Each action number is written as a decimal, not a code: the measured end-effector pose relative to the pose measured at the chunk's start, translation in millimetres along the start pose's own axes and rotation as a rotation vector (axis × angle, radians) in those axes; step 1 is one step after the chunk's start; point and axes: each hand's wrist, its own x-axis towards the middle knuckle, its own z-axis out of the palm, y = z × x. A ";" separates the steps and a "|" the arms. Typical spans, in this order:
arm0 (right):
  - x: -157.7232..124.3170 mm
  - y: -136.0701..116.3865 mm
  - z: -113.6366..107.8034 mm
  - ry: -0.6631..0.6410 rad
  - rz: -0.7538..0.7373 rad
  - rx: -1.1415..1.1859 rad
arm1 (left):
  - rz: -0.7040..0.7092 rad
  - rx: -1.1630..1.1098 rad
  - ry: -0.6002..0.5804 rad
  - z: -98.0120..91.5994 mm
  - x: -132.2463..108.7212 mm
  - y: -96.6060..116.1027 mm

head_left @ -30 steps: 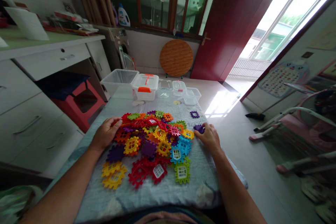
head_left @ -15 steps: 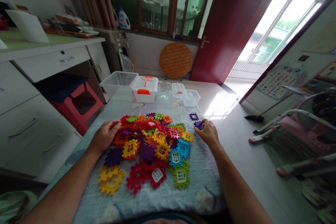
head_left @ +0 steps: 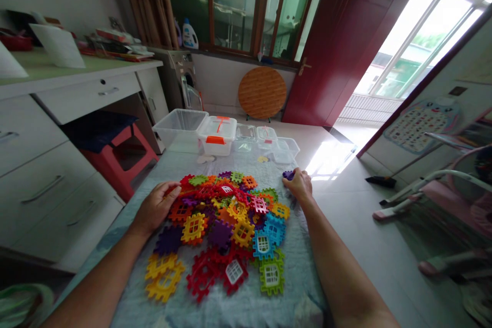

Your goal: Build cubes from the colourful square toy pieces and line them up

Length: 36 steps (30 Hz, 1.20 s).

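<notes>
The right hand [head_left: 300,185] was found extended at centre right of the frame, arm nearly straight, its fingers pinched on a purple tile [head_left: 287,175] just beyond the heap of coloured tiles [head_left: 226,225]. The left hand [head_left: 156,208] was laid palm down on the heap's left edge, fingers together; a grip could not be confirmed. A blue-grey cloth [head_left: 180,161] was noted beneath, with clear boxes [head_left: 217,136] at its far end and white drawers [head_left: 46,164] at left.
</notes>
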 end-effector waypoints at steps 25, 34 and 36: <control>-7.7 2.2 10.6 0.096 0.047 0.070 | 0.000 0.004 -0.006 -0.7 -0.7 0.4; -10.4 18.6 -37.4 0.207 0.040 0.576 | -0.008 -0.038 -0.006 -0.4 -0.6 0.8; -18.4 19.3 -54.0 0.174 0.010 0.671 | 0.008 -0.031 0.005 -1.0 -0.7 1.6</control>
